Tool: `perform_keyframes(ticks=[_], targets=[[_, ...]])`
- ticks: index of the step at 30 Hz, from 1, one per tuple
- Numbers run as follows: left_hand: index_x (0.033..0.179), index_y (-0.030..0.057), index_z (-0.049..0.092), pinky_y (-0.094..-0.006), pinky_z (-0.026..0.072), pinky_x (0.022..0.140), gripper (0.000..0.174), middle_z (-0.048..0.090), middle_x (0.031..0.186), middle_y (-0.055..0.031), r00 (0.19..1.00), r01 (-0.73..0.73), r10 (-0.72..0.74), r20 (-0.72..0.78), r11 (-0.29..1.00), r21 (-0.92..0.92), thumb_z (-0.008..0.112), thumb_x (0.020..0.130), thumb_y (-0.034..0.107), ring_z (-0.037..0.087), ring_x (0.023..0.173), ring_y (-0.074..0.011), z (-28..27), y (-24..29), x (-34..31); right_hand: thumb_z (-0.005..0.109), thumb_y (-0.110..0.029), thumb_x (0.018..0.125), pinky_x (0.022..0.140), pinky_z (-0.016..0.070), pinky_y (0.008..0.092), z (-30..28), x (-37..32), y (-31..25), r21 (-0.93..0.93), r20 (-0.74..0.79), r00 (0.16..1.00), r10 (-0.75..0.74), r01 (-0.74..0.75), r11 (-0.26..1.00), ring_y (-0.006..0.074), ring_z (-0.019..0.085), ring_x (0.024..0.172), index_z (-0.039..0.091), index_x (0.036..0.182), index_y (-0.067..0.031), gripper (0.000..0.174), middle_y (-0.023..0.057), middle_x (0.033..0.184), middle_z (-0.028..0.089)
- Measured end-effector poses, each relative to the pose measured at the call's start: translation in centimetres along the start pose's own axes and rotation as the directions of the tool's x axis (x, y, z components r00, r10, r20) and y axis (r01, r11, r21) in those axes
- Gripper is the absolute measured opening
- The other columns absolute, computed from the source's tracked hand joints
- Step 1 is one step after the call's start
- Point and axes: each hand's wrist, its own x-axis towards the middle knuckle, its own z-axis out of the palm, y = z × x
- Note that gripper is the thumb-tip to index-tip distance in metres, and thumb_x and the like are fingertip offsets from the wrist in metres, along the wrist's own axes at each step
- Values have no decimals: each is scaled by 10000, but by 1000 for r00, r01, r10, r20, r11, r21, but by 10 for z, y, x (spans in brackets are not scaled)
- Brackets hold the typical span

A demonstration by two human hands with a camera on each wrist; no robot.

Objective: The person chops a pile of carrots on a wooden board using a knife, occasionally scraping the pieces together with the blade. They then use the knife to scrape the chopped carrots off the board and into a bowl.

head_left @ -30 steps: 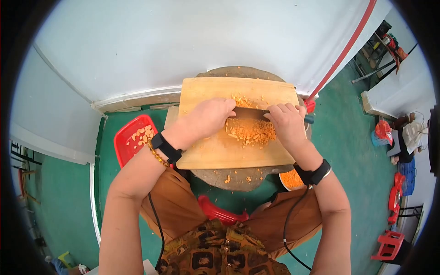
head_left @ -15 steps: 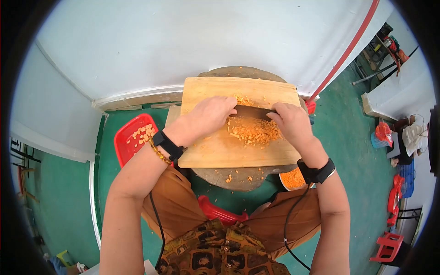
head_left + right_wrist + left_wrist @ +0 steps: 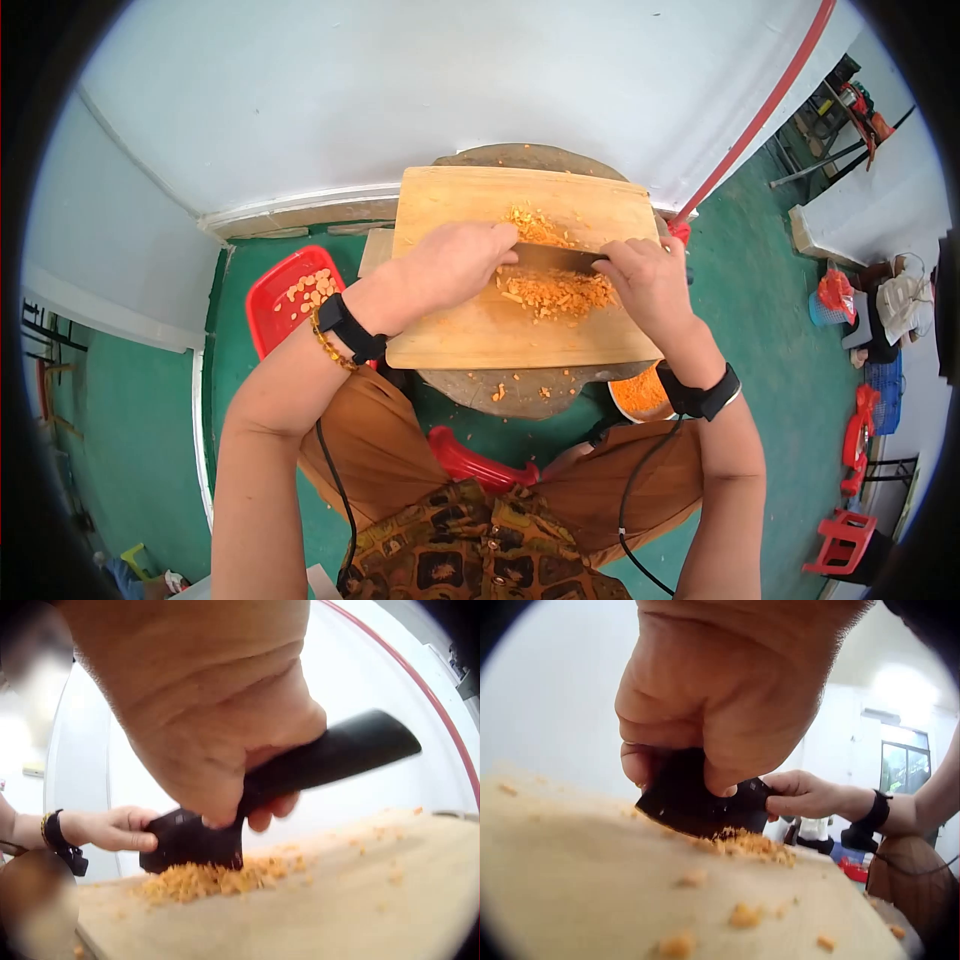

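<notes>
A dark-bladed kitchen knife (image 3: 556,258) lies across a heap of chopped orange bits, probably carrot (image 3: 560,292), on a wooden cutting board (image 3: 450,335). My left hand (image 3: 455,262) pinches the blade's tip end between thumb and fingers, plain in the left wrist view. Around the handle's front and the blade's heel curls my right hand (image 3: 648,280); the black handle (image 3: 360,746) sticks out behind it in the right wrist view. The blade's edge stands down in the bits (image 3: 202,881), some on each side of it.
Beneath the board is a round wooden block (image 3: 500,392) with scattered crumbs. A red basin (image 3: 262,310) with orange slices stands at the left, and a bowl of orange bits (image 3: 640,392) at the lower right. A white wall (image 3: 400,90) rises behind the board.
The knife has shifted slightly toward me on the board, its handle end lower than before. My right hand has moved right and a little nearer; both hands keep their hold.
</notes>
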Motion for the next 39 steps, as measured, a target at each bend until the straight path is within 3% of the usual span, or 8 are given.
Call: perform_keyframes(ticks=[12,15,21,25,28,31,37,39], targets=[[866,1,501,-504,461,695,210,603,792,-227,993,-42,47,-112,998,53,588,939,178,585,802,-440,1,-5,10,720,-228,827,710,381,387,-4,11,-1,-44,-62,998,23,-26,999,227,599,707,587,787,-135,167,21,678,577],[859,5,503,-502,461,687,213,604,790,-227,995,-21,27,-99,998,59,599,932,180,591,805,-433,2,-6,13,716,-228,831,702,378,379,14,4,-1,-71,-6,999,48,-49,996,225,599,706,587,786,-133,166,23,679,578],[843,11,499,-502,461,663,224,610,765,-215,986,-23,43,-159,991,128,616,920,186,598,772,-428,4,-11,16,711,-243,837,693,379,383,2,14,4,-51,-77,996,39,-43,998,233,602,707,572,776,-124,193,26,682,580],[840,18,496,-502,463,648,228,612,748,-213,989,-26,46,-140,989,144,617,922,193,597,739,-428,6,-14,18,701,-253,846,671,381,400,15,11,5,-27,19,998,64,-63,998,251,612,716,568,772,-123,201,35,686,596],[842,23,498,-496,464,646,232,618,762,-211,974,-52,83,-212,988,145,612,930,205,598,742,-423,6,-17,21,699,-259,848,665,386,409,0,16,4,-56,-37,998,53,-55,997,258,618,727,564,773,-122,206,37,690,603],[836,25,496,-489,464,653,235,622,765,-202,991,30,-13,-133,991,130,607,935,206,602,747,-416,12,-19,21,706,-254,842,676,383,403,17,14,7,-94,22,999,40,-38,995,251,610,718,569,777,-124,199,29,683,593],[853,38,487,-486,448,669,223,630,766,-183,978,-17,53,-202,984,179,599,942,209,610,779,-400,3,-15,23,709,-249,839,681,381,393,8,19,8,-52,-68,997,43,-47,998,245,604,713,574,776,-130,191,27,686,589],[862,40,487,-488,445,670,220,628,764,-180,989,11,13,-146,987,158,600,942,211,607,781,-399,11,-16,19,708,-248,839,679,377,390,12,14,6,-57,-54,997,60,-63,996,240,602,710,576,776,-131,188,27,684,588]])
